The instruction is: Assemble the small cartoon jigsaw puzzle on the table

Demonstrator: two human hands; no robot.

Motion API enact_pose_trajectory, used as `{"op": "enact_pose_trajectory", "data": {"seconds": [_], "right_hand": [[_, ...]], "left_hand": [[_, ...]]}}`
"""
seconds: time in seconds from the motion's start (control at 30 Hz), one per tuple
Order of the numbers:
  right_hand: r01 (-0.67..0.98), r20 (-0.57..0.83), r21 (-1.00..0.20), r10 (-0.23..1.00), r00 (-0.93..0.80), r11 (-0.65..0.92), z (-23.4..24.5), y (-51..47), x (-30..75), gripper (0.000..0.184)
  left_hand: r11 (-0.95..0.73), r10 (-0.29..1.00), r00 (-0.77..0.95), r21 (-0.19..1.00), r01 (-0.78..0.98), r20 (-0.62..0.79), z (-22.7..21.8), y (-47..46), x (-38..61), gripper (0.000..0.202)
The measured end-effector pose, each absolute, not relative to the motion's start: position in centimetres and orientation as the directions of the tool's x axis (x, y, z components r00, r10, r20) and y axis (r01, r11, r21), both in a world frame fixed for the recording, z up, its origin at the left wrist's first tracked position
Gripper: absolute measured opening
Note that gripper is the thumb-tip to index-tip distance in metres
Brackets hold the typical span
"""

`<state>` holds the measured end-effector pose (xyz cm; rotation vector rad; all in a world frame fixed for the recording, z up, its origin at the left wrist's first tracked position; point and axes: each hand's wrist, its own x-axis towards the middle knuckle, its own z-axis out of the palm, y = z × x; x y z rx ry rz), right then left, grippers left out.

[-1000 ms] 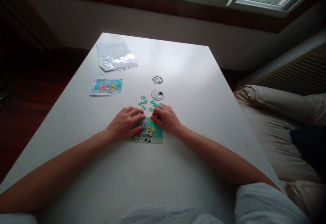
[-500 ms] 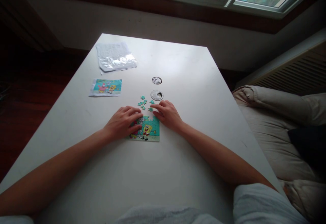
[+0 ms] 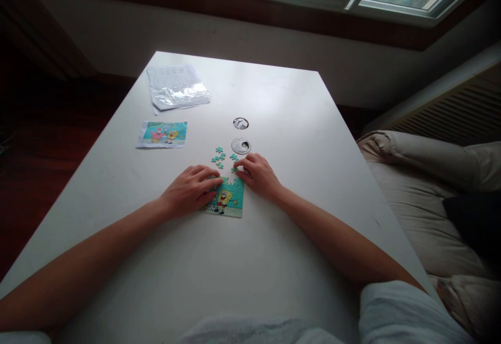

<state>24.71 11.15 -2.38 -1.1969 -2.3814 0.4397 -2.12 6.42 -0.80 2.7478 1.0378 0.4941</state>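
Left hand (image 3: 190, 189) hides puzzle (image 3: 231, 198) (partly).

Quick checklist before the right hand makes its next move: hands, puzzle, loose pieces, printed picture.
1. Left hand at the puzzle: ok, it lies over the left part.
2. Right hand has a firm grip on a piece: cannot tell; it is at one beyond the top edge, too small to judge.
3. Puzzle's top edge filled in: not ok, gaps show.
4. Puzzle's left part visible: not ok, largely covered by the left hand.
5. Loose pieces apart from the puzzle: ok for those in view.
6. Printed picture uncovered: ok.
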Motion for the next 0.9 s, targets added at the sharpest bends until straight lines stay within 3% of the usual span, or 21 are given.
{"op": "enact_pose_trajectory", "data": {"seconds": [0.27, 0.9], "right_hand": [[0.649, 0.214, -0.512, 0.815, -0.539, 0.564, -2.27, 11.27, 24.93, 0.018], [0.654, 0.196, -0.506, 0.813, -0.548, 0.562, -1.8, 11.09, 24.92, 0.012]], "left_hand": [[-0.8, 0.592, 0.768, 0.288, 0.526, 0.243, -0.66, 6.32, -2.04, 0.031], [-0.791, 0.602, 0.768, 0.29, 0.538, 0.218, -0.7, 6.31, -1.86, 0.03]]}}
